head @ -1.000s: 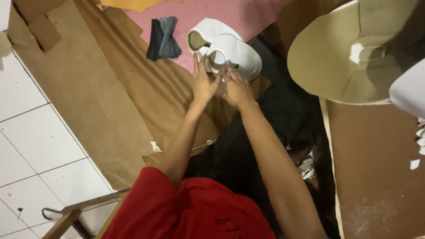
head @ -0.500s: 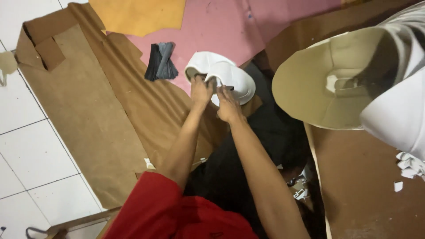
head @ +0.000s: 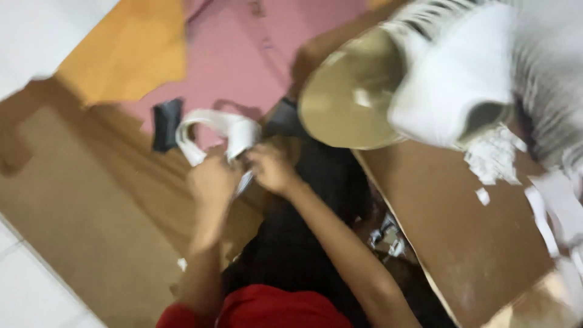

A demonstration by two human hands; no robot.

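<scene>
Hands meet over the lap: left hand (head: 209, 182) and right hand (head: 270, 169) both grip a curved white sheet piece (head: 218, 130) above brown cardboard flooring (head: 91, 231). Steadying both edges evenly would likely prevent creasing.

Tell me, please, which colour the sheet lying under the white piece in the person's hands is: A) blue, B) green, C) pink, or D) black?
C: the white piece, held by the left hand and right hand, lies partly over a pink sheet spread across the brown cardboard.
</scene>
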